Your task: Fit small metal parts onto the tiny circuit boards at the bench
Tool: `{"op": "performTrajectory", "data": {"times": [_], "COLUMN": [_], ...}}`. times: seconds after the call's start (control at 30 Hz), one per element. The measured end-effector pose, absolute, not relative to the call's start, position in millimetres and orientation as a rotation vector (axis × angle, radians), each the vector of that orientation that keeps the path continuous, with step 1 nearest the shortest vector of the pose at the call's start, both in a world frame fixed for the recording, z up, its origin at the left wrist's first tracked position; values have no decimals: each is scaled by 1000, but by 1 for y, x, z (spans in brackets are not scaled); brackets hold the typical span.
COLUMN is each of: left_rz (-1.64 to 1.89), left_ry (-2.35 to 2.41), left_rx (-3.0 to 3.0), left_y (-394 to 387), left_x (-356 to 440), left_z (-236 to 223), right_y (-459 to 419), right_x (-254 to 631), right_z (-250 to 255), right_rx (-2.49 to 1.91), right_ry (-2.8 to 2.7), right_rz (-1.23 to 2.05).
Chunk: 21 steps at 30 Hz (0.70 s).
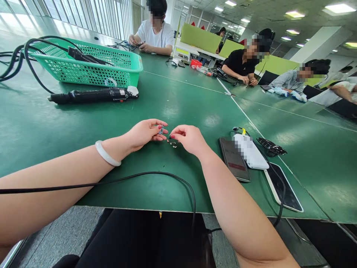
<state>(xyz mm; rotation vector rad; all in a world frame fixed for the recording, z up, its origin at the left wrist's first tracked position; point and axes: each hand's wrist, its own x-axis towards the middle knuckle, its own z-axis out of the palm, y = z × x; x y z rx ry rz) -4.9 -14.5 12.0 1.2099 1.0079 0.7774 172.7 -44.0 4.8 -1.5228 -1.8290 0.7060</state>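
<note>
My left hand [146, 133] holds a small flat metal-and-blue part [161, 129] between thumb and fingers, a little above the green table [139, 156]; its exact kind is too small to make out. Close by on the right, my right hand [189, 137] has thumb and forefinger pinched together around a tiny dark piece [170, 136]. The two hands are slightly apart. Below the fingertips lie several tiny loose parts [173, 143] on the tabletop. A white bangle [107, 153] sits on my left wrist.
A green plastic basket [95, 67] with cables stands at the back left, a black electric screwdriver [92, 95] before it. Phones [234, 158] and a white power bank [249, 152] lie right. A black cable [156, 173] crosses in front. Co-workers sit across the table.
</note>
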Motion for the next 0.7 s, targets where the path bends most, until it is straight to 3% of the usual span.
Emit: {"op": "performTrajectory", "data": {"times": [0.37, 0.7], "left_rz": [663, 670], "left_ry": [771, 818], "left_rx": [1217, 1223], "left_y": [-15, -18], "left_x": [-7, -5], "left_z": [5, 9], "right_y": [-47, -51], "right_x": [154, 151], "right_z": [-2, 4], "right_rx": [-1288, -1409], "right_ry": [-1645, -1697], "right_rz": [674, 567]}}
